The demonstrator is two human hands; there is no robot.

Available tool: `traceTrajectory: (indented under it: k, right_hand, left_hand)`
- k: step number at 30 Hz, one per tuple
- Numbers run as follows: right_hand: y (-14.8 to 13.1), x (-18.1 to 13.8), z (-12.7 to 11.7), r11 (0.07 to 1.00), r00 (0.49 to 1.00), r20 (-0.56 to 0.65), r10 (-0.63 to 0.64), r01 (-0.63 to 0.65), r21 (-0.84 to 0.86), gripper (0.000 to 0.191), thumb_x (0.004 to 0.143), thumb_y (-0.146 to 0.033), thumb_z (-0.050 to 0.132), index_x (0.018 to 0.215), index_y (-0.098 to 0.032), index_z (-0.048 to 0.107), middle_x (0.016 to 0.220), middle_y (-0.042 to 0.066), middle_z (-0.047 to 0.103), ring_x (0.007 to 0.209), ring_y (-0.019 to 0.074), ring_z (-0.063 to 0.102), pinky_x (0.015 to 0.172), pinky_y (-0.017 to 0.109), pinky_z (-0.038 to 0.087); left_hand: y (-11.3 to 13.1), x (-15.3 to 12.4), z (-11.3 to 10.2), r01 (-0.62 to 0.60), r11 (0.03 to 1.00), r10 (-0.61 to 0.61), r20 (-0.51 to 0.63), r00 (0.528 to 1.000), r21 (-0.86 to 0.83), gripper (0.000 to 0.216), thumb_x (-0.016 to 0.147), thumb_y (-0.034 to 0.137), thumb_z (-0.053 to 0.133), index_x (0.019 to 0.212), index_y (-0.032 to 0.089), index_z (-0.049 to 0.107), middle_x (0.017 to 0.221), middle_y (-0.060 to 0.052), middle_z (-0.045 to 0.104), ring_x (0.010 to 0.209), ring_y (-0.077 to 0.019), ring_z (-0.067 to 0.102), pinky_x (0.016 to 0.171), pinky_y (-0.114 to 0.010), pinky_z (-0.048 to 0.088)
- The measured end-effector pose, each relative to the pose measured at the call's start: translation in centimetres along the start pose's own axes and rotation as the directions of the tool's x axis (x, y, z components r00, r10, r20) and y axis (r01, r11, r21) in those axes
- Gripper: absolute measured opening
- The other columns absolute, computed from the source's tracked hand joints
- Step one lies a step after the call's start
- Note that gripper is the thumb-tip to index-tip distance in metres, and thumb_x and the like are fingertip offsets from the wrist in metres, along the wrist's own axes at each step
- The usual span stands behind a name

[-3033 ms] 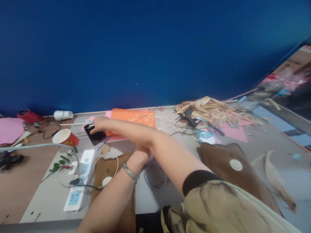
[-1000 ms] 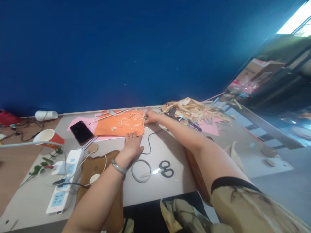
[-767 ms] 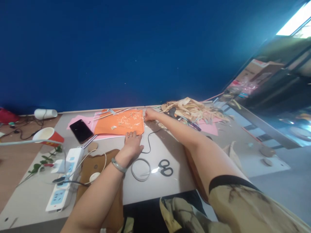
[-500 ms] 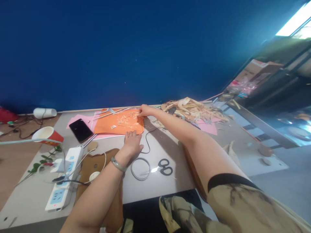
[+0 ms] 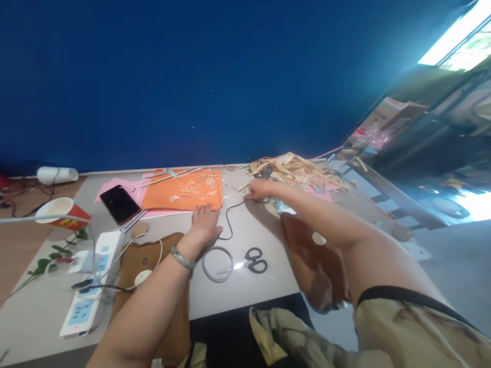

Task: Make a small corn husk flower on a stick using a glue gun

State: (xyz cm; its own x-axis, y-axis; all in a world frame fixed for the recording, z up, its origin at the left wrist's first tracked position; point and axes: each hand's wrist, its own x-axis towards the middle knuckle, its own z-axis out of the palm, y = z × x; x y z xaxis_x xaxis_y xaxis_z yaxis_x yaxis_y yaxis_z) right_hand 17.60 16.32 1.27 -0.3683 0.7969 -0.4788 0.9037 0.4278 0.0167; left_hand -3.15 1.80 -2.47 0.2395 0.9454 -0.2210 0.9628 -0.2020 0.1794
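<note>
My left hand (image 5: 205,225) lies with fingers stretched over the lower right edge of an orange sheet (image 5: 161,197) strewn with small pale shreds. My right hand (image 5: 260,189) is further right, fingers curled closed above the table; whatever they may hold is hidden. A thin black cable (image 5: 229,220) runs up to that hand. Just behind it lies a dark tool (image 5: 266,173), partly covered, beside a heap of pale tan strips (image 5: 295,171). Black-handled scissors (image 5: 256,260) and a grey ring-shaped coil (image 5: 204,266) lie nearer me.
At left are a phone (image 5: 119,204), a paper cup (image 5: 63,212), a white power strip (image 5: 92,281) with cords, and a leafy sprig (image 5: 57,250). Brown pieces lie on both sides (image 5: 307,255). A blue wall (image 5: 192,87) stands behind the table.
My right hand has left the orange sheet's upper right corner and moved right, toward the strips and cable. My left hand stays on the sheet's lower edge. The view has shifted slightly.
</note>
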Motion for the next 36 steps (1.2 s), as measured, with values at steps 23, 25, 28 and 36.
traceTrajectory:
  k: [23,25,28,36]
  right_hand:
    - [-0.9,2.8,1.7,0.998,0.966,-0.257,-0.001,0.018,0.065,0.04,0.063,-0.027,0.074,0.101,-0.013,0.07,0.096,0.008,0.072,0.082,0.0192,0.065,0.066,0.021,0.045]
    - [-0.8,3.1,1.5,0.998,0.966,-0.257,0.002,0.016,0.068,0.053,0.058,-0.031,0.079,0.106,-0.012,0.068,0.103,0.011,0.071,0.088,0.0219,0.064,0.069,0.022,0.046]
    - [-0.7,3.5,1.5,0.997,0.968,-0.251,0.003,0.017,0.079,0.058,0.056,-0.035,0.081,0.108,-0.012,0.067,0.109,0.013,0.069,0.093,0.0236,0.064,0.072,0.023,0.047]
    - [-2.3,5.0,1.6,0.984,0.964,-0.262,0.037,0.011,0.176,0.04,0.063,-0.018,0.075,0.102,-0.013,0.068,0.096,0.008,0.073,0.083,0.0189,0.067,0.065,0.018,0.046]
  left_hand:
    - [0.1,-0.2,0.0,0.007,1.0,-0.007,0.004,1.0,0.003,0.048,0.082,0.038,0.052,0.126,0.017,0.054,0.138,-0.018,0.046,0.127,-0.0354,0.04,0.108,-0.05,0.021]
    - [0.1,-0.2,-0.1,0.005,1.0,-0.005,0.004,1.0,-0.002,0.047,0.082,0.037,0.052,0.124,0.018,0.055,0.137,-0.017,0.047,0.126,-0.0349,0.04,0.108,-0.05,0.021]
    - [0.2,-0.3,-0.2,0.01,1.0,-0.01,-0.001,1.0,-0.006,0.045,0.082,0.037,0.052,0.122,0.019,0.055,0.135,-0.017,0.048,0.126,-0.0354,0.041,0.107,-0.05,0.022]
    - [0.2,-0.5,-0.3,0.003,1.0,-0.004,-0.016,1.0,-0.03,0.042,0.081,0.036,0.053,0.12,0.019,0.056,0.133,-0.016,0.05,0.125,-0.0361,0.041,0.107,-0.052,0.022]
